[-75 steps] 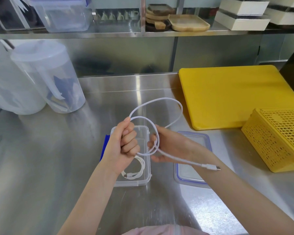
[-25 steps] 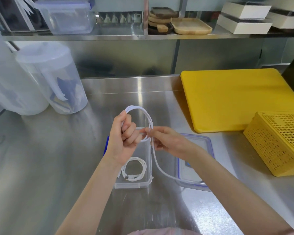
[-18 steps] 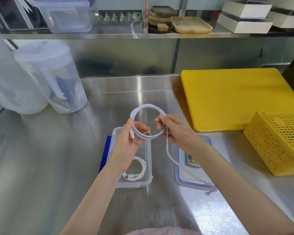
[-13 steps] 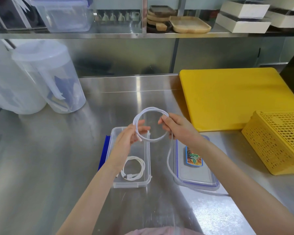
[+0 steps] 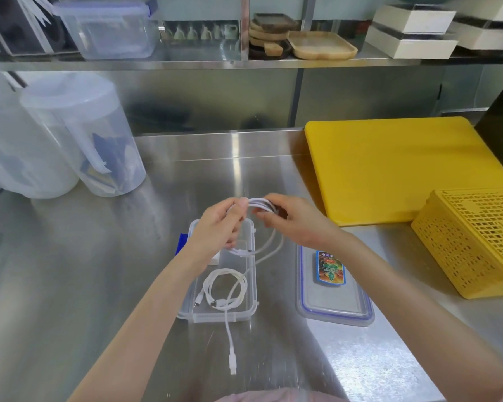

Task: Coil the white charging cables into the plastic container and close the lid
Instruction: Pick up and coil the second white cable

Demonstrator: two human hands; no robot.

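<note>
At the near edge of the stainless-steel worktop the metal lay bare, and the loose tail of a white charging cable hung down toward it, its plug dangling in front of the clear rectangular plastic container. Inside that container sat another white cable, already coiled. Just right of it lay the clear lid with a blue seal, flat on the worktop, a colourful sticker on it. Above the container's far end, the left hand had its fingers curled round the gathered loops of the hanging cable, and the right hand pinched the same bundle from the other side, the two hands nearly touching. A strip of something blue showed at the container's left side. To the right stood a yellow perforated plastic basket, and beyond it a big yellow cutting board reached toward the back right corner. At the far left stood two translucent plastic pitchers. A shelf ran above the back edge.
</note>
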